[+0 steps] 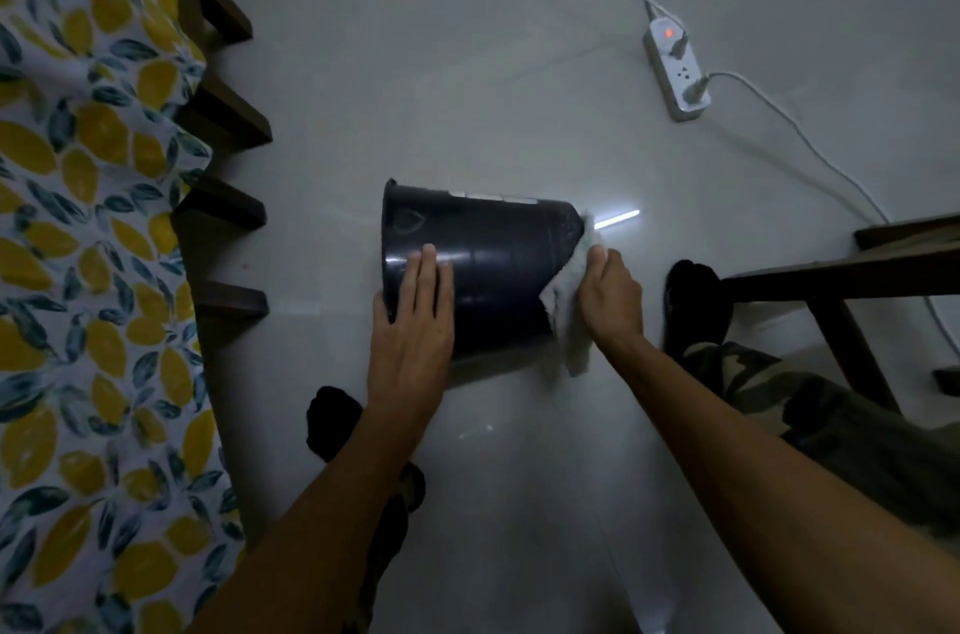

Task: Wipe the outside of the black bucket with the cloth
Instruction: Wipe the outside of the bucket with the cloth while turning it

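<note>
1. Head view: the black bucket [483, 264] is lying on its side at the centre of the frame on the floor [467, 61], rim pointing left, so its wall and base are facing up and within reach.
2. The left hand [413, 321] is pressing flat and open-fingered on the wall near the rim, likely stopping it rolling.
3. The right hand [610, 295] is clutching the cloth [566, 316] against the base end (right of centre), probably wiping there.
</note>
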Demonstrator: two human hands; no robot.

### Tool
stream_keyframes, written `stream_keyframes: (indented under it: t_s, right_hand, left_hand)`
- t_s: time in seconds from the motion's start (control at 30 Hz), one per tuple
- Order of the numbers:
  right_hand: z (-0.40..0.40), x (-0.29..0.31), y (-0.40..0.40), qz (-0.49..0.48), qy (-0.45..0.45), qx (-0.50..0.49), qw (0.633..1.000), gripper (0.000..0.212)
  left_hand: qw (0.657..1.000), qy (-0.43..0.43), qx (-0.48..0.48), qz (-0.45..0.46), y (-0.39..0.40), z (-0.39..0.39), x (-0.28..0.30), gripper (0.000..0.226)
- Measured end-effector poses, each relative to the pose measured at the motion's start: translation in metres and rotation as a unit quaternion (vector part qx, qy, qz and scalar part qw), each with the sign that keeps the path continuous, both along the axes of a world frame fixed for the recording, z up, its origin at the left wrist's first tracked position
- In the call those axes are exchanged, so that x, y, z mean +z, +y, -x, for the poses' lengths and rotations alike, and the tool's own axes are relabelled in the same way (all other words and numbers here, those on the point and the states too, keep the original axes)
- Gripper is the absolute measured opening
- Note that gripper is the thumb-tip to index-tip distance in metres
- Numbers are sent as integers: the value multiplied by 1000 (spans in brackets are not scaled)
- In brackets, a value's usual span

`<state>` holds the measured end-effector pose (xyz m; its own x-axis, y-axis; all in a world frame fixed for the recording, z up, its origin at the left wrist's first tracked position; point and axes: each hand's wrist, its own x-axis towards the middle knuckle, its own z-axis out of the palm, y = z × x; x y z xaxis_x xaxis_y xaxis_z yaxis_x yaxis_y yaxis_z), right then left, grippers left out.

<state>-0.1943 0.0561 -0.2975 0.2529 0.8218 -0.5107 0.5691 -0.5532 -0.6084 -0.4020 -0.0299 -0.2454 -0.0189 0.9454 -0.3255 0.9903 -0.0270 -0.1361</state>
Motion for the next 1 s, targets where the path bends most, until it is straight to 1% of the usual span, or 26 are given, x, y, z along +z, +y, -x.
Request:
stream_keyframes:
  t_s: [0.1,0.17,0.23,0.3,0.33,0.4,0.47,0.5,0.53,0.57,0.6,0.63,0.67,0.73,0.8,0.83,0.9,1.0]
  right_hand:
    - [-6,-2,-10,13,-3,-9,1000,53]
    - [-10,3,-23,12,-14,-20,1000,52]
    - [-12,15,-36,-9,-26,-31,999,52]
    - [-9,33,-47,-46,-41,-18,998,49]
    - [-6,43,-51,-69,-50,-3,996,47]
    - [1,57,-60,-127,-56,48,989,45]
    - [10,63,-72,-177,-26,114,977,48]
    - [15,63,-81,-185,-13,163,969,52]
    - [20,57,-93,-188,-15,232,954,55]
    - [24,47,-107,-200,-45,319,925,57]
    - [27,33,-119,-218,-89,403,885,57]
    - [29,22,-128,-216,-126,464,850,57]
    - [30,13,-131,-208,-150,496,829,59]
    - [34,-1,-127,-204,-181,519,810,65]
    - [44,-10,-112,-207,-201,521,803,70]
    - [50,-11,-104,-203,-200,512,811,70]
    - [65,-11,-82,-188,-191,473,839,65]
    - [86,-14,-42,-138,-194,419,876,56]
  left_hand:
    - [999,-12,-11,-34,-23,-10,-9,94]
    - [999,-31,0,-37,-40,-22,-7,75]
    - [999,-48,3,-18,-53,-30,-1,65]
    - [998,-51,-8,-46,-58,-33,6,59]
    - [997,-53,-6,-60,-56,-33,11,60]
    - [997,-59,10,-57,-48,-31,22,75]
    - [997,-52,40,-39,-36,-27,27,106]
    - [997,-49,60,-19,-30,-25,28,123]
    - [996,-51,76,3,-24,-21,28,135]
    - [995,-52,83,26,-20,-18,24,141]
    - [994,-53,79,53,-17,-14,18,143]
    - [992,-61,72,83,-16,-11,10,142]
    - [989,-73,68,108,-17,-9,3,143]
    - [986,-89,62,127,-20,-4,-12,148]
    - [986,-110,52,118,-25,1,-22,152]
    - [986,-115,45,114,-27,3,-25,153]
    - [989,-112,29,93,-26,5,-29,158]
    - [986,-112,48,114,-24,3,-22,163]
